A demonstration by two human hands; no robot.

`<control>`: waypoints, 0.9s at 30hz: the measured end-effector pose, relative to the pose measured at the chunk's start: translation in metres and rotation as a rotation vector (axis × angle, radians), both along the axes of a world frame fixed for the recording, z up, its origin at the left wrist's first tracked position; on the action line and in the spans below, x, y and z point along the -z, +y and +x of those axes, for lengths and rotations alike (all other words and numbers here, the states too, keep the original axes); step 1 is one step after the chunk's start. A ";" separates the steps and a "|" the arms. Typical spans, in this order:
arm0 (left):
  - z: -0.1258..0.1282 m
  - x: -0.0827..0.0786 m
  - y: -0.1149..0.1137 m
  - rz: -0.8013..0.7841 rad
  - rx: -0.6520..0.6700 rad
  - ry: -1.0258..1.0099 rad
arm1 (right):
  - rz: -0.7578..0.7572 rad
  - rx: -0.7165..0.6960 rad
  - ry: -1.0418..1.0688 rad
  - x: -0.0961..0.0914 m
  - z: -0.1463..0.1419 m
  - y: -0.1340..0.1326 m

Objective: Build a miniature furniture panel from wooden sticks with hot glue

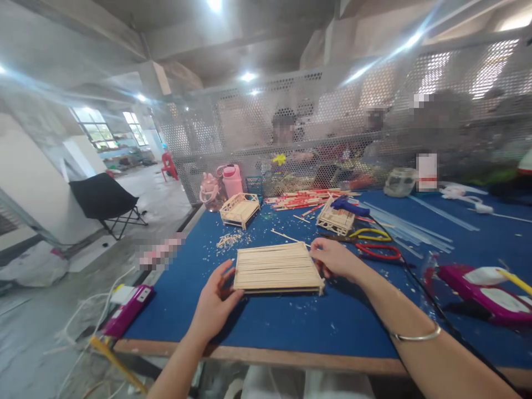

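Head: slatted panel [276,266] between grips [214,299] [334,257]

A black chair [102,199] stands on grey floor [164,204] at left, windows [95,128] farther off, as ceiling lights [248,76] shine above a perforated screen [245,122] beyond a blue-topped table [299,330].

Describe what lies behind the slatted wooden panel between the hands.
Behind the panel: wood shavings, a thin stick and a small bed-like frame. The tabletop directly beneath is hidden.
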State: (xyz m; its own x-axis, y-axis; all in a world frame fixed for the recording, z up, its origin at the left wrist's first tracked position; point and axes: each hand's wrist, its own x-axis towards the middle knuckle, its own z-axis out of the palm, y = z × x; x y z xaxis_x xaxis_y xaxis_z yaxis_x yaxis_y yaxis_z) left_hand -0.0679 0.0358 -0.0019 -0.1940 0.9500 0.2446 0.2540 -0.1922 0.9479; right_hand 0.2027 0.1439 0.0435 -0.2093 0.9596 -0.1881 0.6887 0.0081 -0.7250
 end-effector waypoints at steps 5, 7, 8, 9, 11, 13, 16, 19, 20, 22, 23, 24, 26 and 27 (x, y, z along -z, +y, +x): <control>0.004 -0.007 -0.002 -0.007 0.012 -0.014 | 0.069 0.015 -0.126 -0.004 0.011 0.007; 0.005 -0.010 -0.002 0.000 -0.015 -0.023 | 0.132 0.008 -0.177 -0.005 0.014 0.008; 0.005 -0.011 -0.002 -0.003 -0.033 -0.028 | 0.155 -0.003 -0.201 -0.005 0.014 0.008; 0.005 -0.013 -0.001 -0.010 -0.053 -0.032 | 0.172 -0.018 -0.224 -0.004 0.014 0.008; 0.005 -0.015 0.000 -0.034 -0.092 -0.038 | 0.190 -0.063 -0.258 -0.001 0.011 0.007; 0.006 -0.017 0.001 -0.058 -0.121 -0.039 | 0.202 -0.114 -0.282 0.005 0.007 0.005; 0.011 -0.021 -0.002 -0.087 -0.152 -0.034 | 0.224 -0.162 -0.310 0.011 0.006 0.005; 0.016 -0.024 -0.004 -0.121 -0.178 -0.032 | 0.260 -0.125 -0.356 0.013 0.015 0.011; 0.016 -0.026 -0.004 -0.133 -0.191 -0.030 | 0.275 -0.092 -0.378 0.012 0.019 0.014; 0.011 -0.032 0.004 -0.151 -0.235 -0.012 | 0.304 -0.021 -0.427 0.011 0.028 0.020; 0.006 -0.036 0.011 -0.160 -0.262 0.004 | 0.316 0.005 -0.448 0.011 0.031 0.023; 0.001 -0.040 0.019 -0.173 -0.286 0.026 | 0.326 0.021 -0.465 0.012 0.032 0.025; -0.010 -0.050 0.039 -0.226 -0.284 0.078 | 0.337 0.034 -0.490 0.015 0.030 0.028; -0.014 -0.055 0.049 -0.275 -0.251 0.104 | 0.340 0.038 -0.498 0.016 0.028 0.029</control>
